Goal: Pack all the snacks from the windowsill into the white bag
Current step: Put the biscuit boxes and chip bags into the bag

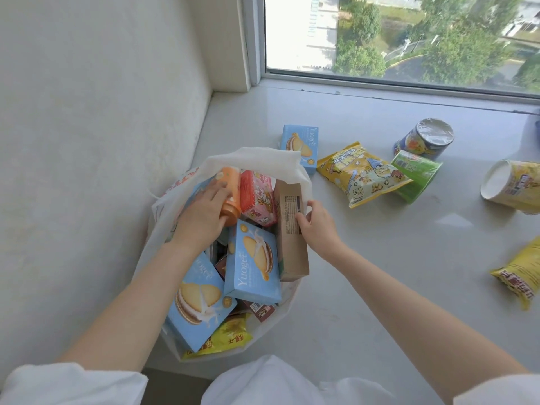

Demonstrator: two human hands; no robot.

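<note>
Reaching into the white bag [257, 159] at the corner of the windowsill [380, 258], a person is working both hands among snacks already packed, while the rest are lying on the sill to the right of the bag. The left hand [201, 214] is resting with fingers spread and lightly curved over an orange bottle [232, 194] at the bag's far left side; whether it is actually gripping the bottle cannot be told. The right hand [317, 226] is pinching the edge of a brown box [292, 229] standing upright against the bag's right wall, thumb on its printed face. Blue biscuit boxes [252, 261] and a pink box [258, 198] are filling the bag's middle. Still waiting outside are another blue box [301, 141] just behind the bag, a yellow popcorn packet [365, 173] near the bag's right side, then a green cup [418, 176], a blue cup [423, 138], a yellow cup [511, 185] and a yellow packet [520, 273] farther right. The popcorn packet is lying with its long axis slanting away from the bag, so the right hand appears the nearer one for the next pick.
</note>
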